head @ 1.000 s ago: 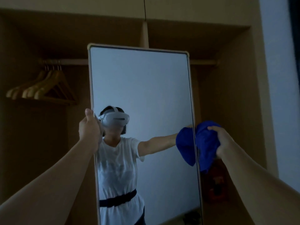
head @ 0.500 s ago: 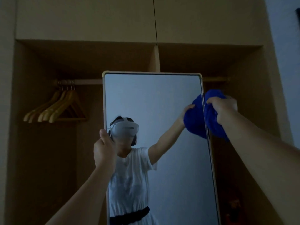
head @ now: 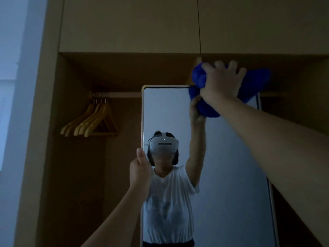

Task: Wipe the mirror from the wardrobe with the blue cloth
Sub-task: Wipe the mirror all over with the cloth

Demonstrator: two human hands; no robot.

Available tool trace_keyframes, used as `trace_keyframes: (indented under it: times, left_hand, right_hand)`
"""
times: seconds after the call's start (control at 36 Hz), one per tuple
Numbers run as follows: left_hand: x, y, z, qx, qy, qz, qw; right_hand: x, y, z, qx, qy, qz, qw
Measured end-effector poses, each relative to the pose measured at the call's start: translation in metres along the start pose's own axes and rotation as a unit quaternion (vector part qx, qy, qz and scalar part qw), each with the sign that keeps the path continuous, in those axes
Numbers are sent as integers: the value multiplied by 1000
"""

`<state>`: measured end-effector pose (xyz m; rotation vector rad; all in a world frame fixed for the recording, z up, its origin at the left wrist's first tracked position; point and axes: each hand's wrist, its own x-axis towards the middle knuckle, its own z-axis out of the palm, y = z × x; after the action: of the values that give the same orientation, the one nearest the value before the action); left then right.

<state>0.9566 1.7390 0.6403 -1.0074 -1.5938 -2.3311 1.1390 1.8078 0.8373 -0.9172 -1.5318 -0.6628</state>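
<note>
Wooden hangers on rail at 9 o'clock of mirror, inside open wardrobe; nothing between hands and glass. Closed cabinet doors at 12 o'clock. Pale wall far left. Room dim. Mirror upright, light frame, reflecting person in white top and headset. Left hand clenched round mirror's left edge, thumb up. Right hand raised, arm outstretched, fingers spread, gripping bunched blue cloth against mirror's top edge, 1 o'clock of left hand.
</note>
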Motion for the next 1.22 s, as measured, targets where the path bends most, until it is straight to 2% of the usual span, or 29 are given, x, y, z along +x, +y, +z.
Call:
trace_keyframes:
  times: [0.17, 0.31, 0.47, 0.67, 0.78, 0.89, 1.0, 1.11, 1.17, 1.22]
  left_hand:
    - [2, -1, 0, -12, -7, -13, 1000]
    - [4, -2, -3, -4, -19, -28, 999]
    - [7, -5, -5, -15, -22, -46, 999]
    - [-21, -31, -15, -31, -31, -65, 997]
    - [-46, -55, -29, -15, -51, -120, 991]
    - [-67, -68, -33, -2, -47, -136, 990]
    - [-81, -77, -37, 6, -36, -154, 987]
    - [-88, -85, -40, 39, -24, -159, 986]
    - [-93, -92, -42, 56, -20, -169, 984]
    - [-100, -100, -46, 73, 0, -169, 983]
  right_hand:
    - [-16, -65, -7, 50, 30, -134, 989]
    - [-54, -94, 3, 61, 64, -226, 970]
    - [-121, -90, 19, 80, 58, -247, 964]
    - [-190, -64, 18, 119, -4, -255, 960]
    - [-225, -37, 23, 195, -62, -180, 962]
    - [-253, -5, 29, 310, -166, -85, 932]
    - [-284, 23, 31, 367, -199, -6, 909]
    - [-315, 54, 34, 417, -194, 101, 882]
    - [-325, 70, 33, 460, -185, 175, 851]
    - [-332, 85, 33, 511, -167, 271, 799]
